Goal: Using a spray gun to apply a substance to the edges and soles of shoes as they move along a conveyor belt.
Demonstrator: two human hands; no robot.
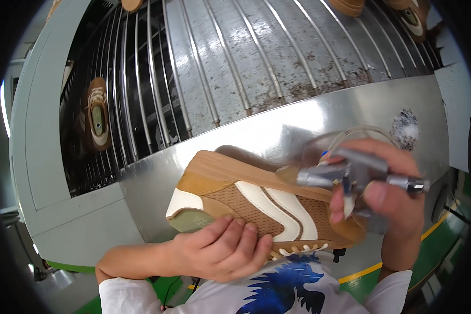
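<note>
A brown sneaker (256, 212) with white stripes and a tan sole lies on its side in front of me, its sole turned away from my body. Inside its collar sits a green shoe last (191, 220). My left hand (230, 249) grips the sneaker around the collar and laces, fingers curled over the upper. In my right hand (390, 193) is a small metal spray gun (345, 175), held over the toe end with its nozzle toward the sole. Motion blurs the right hand and the gun, and the gun hides part of the toe.
Beyond the sneaker runs a metal ledge (309, 123) and a conveyor of metal rollers (256, 47). Another brown sneaker (98, 115) rests on the rollers at left; more shoes (411, 21) stand at the far right. A clear hose (361, 131) loops behind the gun.
</note>
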